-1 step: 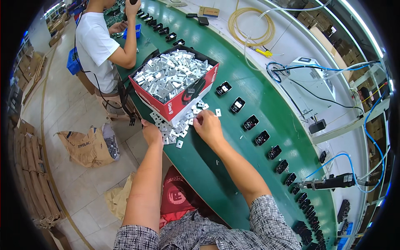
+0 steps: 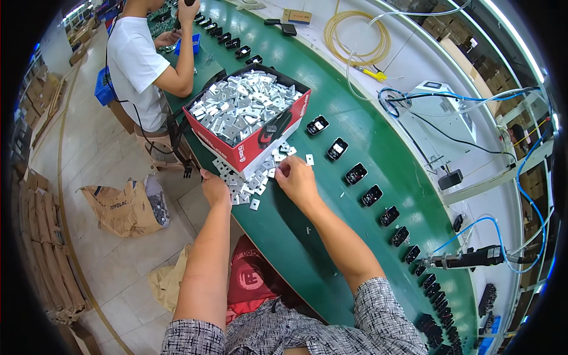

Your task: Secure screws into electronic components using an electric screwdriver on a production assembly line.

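Note:
A red and white cardboard box (image 2: 236,155) heaped with small silver metal plates (image 2: 245,100) stands on the green table. Loose plates with holes (image 2: 253,184) lie scattered at its near corner. My left hand (image 2: 216,189) rests at the table's left edge beside these loose plates, its fingers mostly hidden by the hand itself. At the right side of the same pile is my right hand (image 2: 297,179), thumb and fingers pinched together low over the table. Whatever lies between those fingertips is too small to make out. One single plate (image 2: 309,159) lies apart, beyond my right hand.
A curved row of black open housings (image 2: 356,174) runs along the table to my right. A powered screwdriver (image 2: 473,258) with a blue hose lies at the far right. A co-worker in a white shirt (image 2: 135,65) sits at the left. A brown sack (image 2: 121,207) lies on the floor.

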Available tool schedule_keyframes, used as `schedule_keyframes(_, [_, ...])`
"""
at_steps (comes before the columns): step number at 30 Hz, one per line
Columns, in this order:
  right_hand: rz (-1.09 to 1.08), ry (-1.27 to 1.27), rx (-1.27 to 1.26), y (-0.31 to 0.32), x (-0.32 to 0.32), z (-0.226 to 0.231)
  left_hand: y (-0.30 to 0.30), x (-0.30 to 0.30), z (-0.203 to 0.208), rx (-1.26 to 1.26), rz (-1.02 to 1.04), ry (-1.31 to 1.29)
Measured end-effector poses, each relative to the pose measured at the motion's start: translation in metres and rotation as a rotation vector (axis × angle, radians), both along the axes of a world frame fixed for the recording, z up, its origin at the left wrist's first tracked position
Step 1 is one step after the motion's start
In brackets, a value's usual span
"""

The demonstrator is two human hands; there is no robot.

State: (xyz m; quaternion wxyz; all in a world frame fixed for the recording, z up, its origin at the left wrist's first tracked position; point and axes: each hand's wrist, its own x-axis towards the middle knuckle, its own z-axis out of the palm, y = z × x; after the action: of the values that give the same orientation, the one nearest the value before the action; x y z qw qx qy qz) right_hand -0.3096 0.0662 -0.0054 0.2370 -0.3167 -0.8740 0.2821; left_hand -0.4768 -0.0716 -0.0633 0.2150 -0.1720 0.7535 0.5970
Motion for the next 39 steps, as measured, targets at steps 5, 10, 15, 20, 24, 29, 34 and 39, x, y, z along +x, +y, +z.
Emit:
schedule_keyframes(5, [0.014, 0.038, 0.135, 0.001, 0.027, -0.004, 0.002, 0.004, 0.005, 0.019, 0.000, -0.025])
schedule_keyframes(10, [-0.030, 0.089, 0.308, 0.008, 0.068, 0.011, 0.002, 0.003, 0.002, 0.013, 0.013, -0.029])
schedule_keyframes(15, [-0.222, 0.055, 0.415, 0.051, 0.143, 0.051, 0.002, 0.001, 0.011, 0.004, 0.017, -0.033])
schedule_keyframes(20, [-0.308, -0.187, 0.457, 0.084, 0.175, 0.038, 0.002, -0.006, -0.011, -0.026, -0.026, -0.011])
schedule_keyframes(24, [-0.285, -0.259, 0.446, 0.091, 0.167, 0.032, 0.002, -0.007, -0.018, -0.032, -0.034, 0.010])
schedule_keyframes(29, [-0.249, -0.329, 0.378, 0.106, 0.151, 0.025, 0.000, -0.007, -0.023, -0.003, -0.028, 0.031])
schedule_keyframes(34, [-0.253, -0.393, 0.282, 0.121, 0.139, 0.023, 0.001, -0.001, -0.010, 0.042, -0.007, 0.012])
schedule_keyframes(39, [-0.222, -0.437, 0.344, 0.129, 0.142, 0.022, 0.005, 0.002, 0.000, 0.059, 0.012, -0.016])
